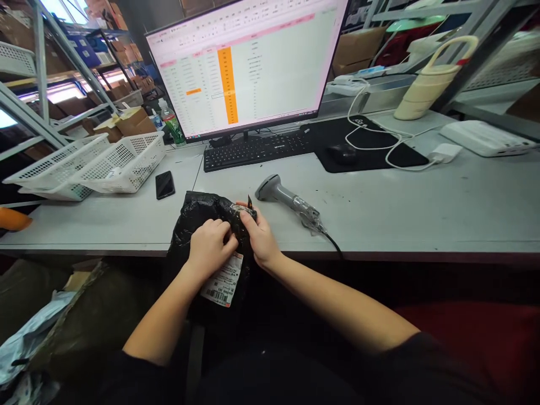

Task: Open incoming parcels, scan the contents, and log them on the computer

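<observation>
A crumpled black plastic mailing bag (202, 205) leans over the front edge of the desk, with a white printed shipping label (224, 281) on its lower part. My left hand (211, 244) is closed on the middle of the bag, fingers curled into the plastic just above the label. At the bag's upper right edge, my right hand (260, 239) is closed in a pinch, thumb on top. Crinkled clear plastic and a dark pointed tip (250, 202) show by its fingers; I cannot make out what the tip belongs to. The bag's contents are hidden.
A grey barcode scanner (287, 197) lies right of the bag. Behind are a phone (164, 185), white baskets (122, 163), a keyboard (257, 151), a monitor (278, 73), a mouse (342, 153), a white cable (392, 147) and a cream tumbler (426, 90).
</observation>
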`<state>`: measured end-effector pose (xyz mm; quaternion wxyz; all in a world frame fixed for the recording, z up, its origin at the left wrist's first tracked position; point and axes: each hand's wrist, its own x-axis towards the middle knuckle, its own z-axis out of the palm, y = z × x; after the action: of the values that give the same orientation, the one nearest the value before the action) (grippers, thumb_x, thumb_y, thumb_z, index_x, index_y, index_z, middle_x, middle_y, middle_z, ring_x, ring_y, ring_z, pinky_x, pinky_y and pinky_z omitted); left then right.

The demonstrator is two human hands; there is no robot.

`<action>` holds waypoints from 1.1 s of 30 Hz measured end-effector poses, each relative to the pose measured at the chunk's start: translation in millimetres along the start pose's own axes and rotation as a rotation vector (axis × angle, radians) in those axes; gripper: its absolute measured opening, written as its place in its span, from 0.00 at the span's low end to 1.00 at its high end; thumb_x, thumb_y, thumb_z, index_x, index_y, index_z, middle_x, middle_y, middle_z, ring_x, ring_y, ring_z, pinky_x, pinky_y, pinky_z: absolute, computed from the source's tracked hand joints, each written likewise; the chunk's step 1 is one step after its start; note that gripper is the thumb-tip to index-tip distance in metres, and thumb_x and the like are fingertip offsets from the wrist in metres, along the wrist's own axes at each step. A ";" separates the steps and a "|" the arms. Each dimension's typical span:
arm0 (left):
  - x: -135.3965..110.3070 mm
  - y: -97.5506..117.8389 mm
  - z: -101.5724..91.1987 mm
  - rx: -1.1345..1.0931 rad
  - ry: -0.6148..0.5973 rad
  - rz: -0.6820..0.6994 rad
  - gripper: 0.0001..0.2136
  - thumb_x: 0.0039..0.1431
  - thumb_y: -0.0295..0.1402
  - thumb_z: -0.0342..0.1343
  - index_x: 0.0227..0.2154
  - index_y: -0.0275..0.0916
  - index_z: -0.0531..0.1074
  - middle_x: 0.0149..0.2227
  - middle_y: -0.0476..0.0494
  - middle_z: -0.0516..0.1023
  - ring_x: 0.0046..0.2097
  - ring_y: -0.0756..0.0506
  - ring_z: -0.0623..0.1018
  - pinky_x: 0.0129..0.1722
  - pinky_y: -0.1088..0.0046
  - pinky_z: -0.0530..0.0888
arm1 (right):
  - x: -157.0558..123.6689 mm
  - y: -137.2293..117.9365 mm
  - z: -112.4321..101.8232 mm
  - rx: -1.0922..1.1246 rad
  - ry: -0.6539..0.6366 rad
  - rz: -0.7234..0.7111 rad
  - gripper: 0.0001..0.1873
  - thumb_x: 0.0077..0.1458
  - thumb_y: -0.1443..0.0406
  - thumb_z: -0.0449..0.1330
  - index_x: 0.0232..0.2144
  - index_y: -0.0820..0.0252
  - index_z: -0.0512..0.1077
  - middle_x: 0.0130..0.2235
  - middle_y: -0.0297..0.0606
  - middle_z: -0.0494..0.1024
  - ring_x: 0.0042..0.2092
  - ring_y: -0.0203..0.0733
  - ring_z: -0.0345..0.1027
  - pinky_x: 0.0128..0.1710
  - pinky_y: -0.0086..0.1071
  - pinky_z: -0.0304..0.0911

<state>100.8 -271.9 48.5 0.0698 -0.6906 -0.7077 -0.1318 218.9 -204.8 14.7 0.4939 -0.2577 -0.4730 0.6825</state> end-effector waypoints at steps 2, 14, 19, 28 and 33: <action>6.1 -2.2 -0.5 -0.077 0.015 -0.050 0.12 0.66 0.38 0.53 0.26 0.43 0.65 0.31 0.46 0.76 0.37 0.43 0.74 0.32 0.68 0.61 | 2.1 0.6 1.8 0.028 0.014 -0.019 0.26 0.55 0.49 0.63 0.51 0.55 0.71 0.47 0.38 0.79 0.47 0.44 0.73 0.52 0.37 0.68; 50.9 -27.7 -8.4 -0.513 0.016 -0.010 0.19 0.66 0.42 0.48 0.21 0.42 0.56 0.22 0.51 0.63 0.27 0.48 0.64 0.28 0.71 0.54 | 44.0 -21.3 -9.6 -0.334 -0.055 -0.158 0.20 0.51 0.56 0.64 0.46 0.56 0.72 0.45 0.38 0.79 0.49 0.45 0.72 0.54 0.40 0.65; 70.7 -41.3 9.6 -0.701 0.004 -0.017 0.18 0.66 0.42 0.45 0.21 0.42 0.55 0.22 0.53 0.58 0.26 0.49 0.61 0.28 0.72 0.58 | 78.6 -33.8 -18.7 -0.610 -0.092 -0.120 0.18 0.53 0.59 0.63 0.45 0.58 0.70 0.43 0.40 0.79 0.45 0.47 0.72 0.50 0.42 0.65; 77.7 -44.5 30.8 -0.680 -0.018 -0.029 0.18 0.68 0.41 0.46 0.23 0.42 0.57 0.24 0.52 0.65 0.29 0.47 0.65 0.32 0.70 0.59 | 52.0 -103.3 -54.8 -1.526 -0.460 -0.568 0.12 0.67 0.59 0.53 0.46 0.56 0.73 0.35 0.42 0.79 0.36 0.45 0.70 0.33 0.35 0.54; 78.8 -42.8 28.9 -0.696 -0.016 -0.033 0.18 0.68 0.41 0.46 0.22 0.42 0.56 0.25 0.52 0.65 0.29 0.47 0.65 0.32 0.70 0.59 | 64.8 -123.7 -45.0 -1.690 -0.797 -0.678 0.13 0.69 0.64 0.50 0.36 0.55 0.74 0.28 0.39 0.75 0.33 0.43 0.65 0.32 0.36 0.51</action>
<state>57.7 -188.6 39.1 -0.1776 -0.6627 -0.6318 -0.3607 284.5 -119.7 114.6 0.1218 -0.1281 -0.9841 -0.0193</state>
